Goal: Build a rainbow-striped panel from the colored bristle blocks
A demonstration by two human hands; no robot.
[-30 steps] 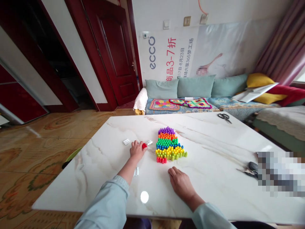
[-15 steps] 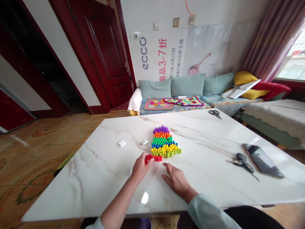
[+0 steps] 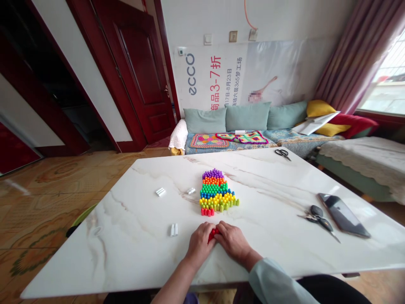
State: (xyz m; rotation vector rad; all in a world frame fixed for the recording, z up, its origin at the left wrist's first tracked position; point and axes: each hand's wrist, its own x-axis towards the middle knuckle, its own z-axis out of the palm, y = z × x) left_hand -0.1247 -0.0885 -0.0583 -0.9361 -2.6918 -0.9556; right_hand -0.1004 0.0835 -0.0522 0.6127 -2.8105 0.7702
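Several small red pegs (image 3: 213,234) are gathered between my two hands near the front of the table. My left hand (image 3: 201,240) is closed round them from the left. From the right, my right hand (image 3: 233,240) presses its fingers against the same pegs, and the fingertips of both hands nearly meet. Just beyond stands a block of upright coloured pegs (image 3: 217,190), in bands of purple, orange, green, blue, yellow and lime. A short group of red pegs (image 3: 207,212) stands at its near left corner. Part of the held pegs is hidden by my fingers.
White pegs lie left of the block in small groups: one pair (image 3: 174,229) nearest, others (image 3: 160,192) farther off. On the right are a phone (image 3: 343,215) and keys (image 3: 319,218); scissors (image 3: 282,154) lie at the far edge of the marble table (image 3: 136,253).
My left hand has drawn red pegs back from the block toward me, and my right hand has come in to meet it. The white pair by my left arm is now uncovered.
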